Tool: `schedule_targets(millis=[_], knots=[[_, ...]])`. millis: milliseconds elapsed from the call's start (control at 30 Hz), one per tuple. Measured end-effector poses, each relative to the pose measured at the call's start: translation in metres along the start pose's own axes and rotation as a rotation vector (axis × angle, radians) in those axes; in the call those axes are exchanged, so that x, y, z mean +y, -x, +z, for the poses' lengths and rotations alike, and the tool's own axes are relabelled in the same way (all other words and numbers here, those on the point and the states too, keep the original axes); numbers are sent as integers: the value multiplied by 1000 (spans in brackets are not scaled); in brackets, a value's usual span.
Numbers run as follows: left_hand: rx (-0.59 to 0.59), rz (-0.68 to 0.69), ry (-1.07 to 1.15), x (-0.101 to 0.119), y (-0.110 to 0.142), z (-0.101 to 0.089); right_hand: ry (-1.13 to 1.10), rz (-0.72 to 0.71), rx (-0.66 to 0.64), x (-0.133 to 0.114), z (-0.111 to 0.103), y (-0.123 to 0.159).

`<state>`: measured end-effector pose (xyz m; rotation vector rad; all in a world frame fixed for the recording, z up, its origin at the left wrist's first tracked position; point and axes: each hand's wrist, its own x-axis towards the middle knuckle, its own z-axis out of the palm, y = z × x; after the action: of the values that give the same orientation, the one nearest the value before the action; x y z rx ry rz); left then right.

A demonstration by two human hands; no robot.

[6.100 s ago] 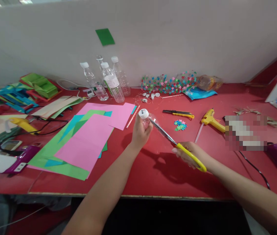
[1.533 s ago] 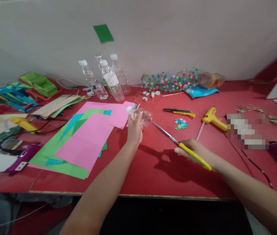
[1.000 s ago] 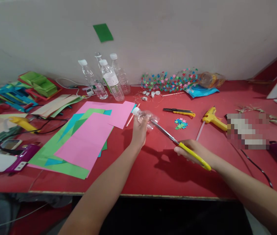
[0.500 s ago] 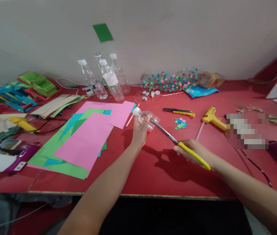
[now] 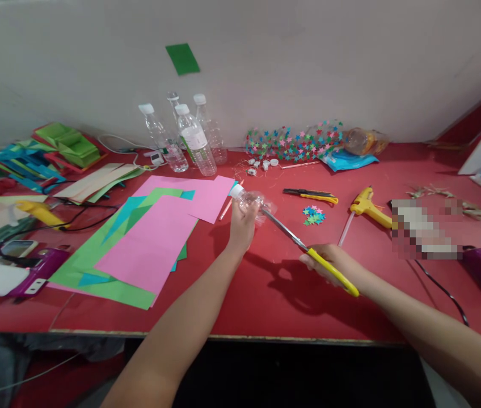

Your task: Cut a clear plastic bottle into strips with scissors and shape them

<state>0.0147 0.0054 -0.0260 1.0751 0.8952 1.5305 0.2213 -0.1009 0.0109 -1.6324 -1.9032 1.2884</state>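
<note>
In the middle of the red table, my left hand [image 5: 243, 222] grips a clear plastic bottle top [image 5: 268, 207] with a white cap, the cap pointing to the far left. My right hand [image 5: 329, 263] is closed round the yellow handles of a pair of scissors [image 5: 294, 237]. Their metal blades reach the cut edge of the bottle top beside my left fingers. Whether the blade tips have plastic between them is too small to tell. A small pile of coloured paper stars [image 5: 313, 215] lies just beyond the scissors, near a yellow utility knife [image 5: 311, 195].
Pink, green and blue paper sheets [image 5: 147, 243] spread to the left. Several clear bottles [image 5: 198, 141] stand by the wall, near a star-covered bottle [image 5: 294, 140] lying down. A yellow glue gun [image 5: 370, 207] with a cord is at right; purple power strips [image 5: 40, 272] sit at both sides.
My right hand and the scissors have shifted slightly to the left. The scissor handles look a little closer together. My left hand keeps the bottle top in nearly the same place.
</note>
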Motion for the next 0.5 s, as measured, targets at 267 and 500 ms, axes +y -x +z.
schedule_targets(millis=[267,500], knots=[[-52,142,-168,1,-2,-1,49,-35,-24,6,-3,1],[-2,145,-210,0,-1,-1,-84,3,-8,8,6,0]])
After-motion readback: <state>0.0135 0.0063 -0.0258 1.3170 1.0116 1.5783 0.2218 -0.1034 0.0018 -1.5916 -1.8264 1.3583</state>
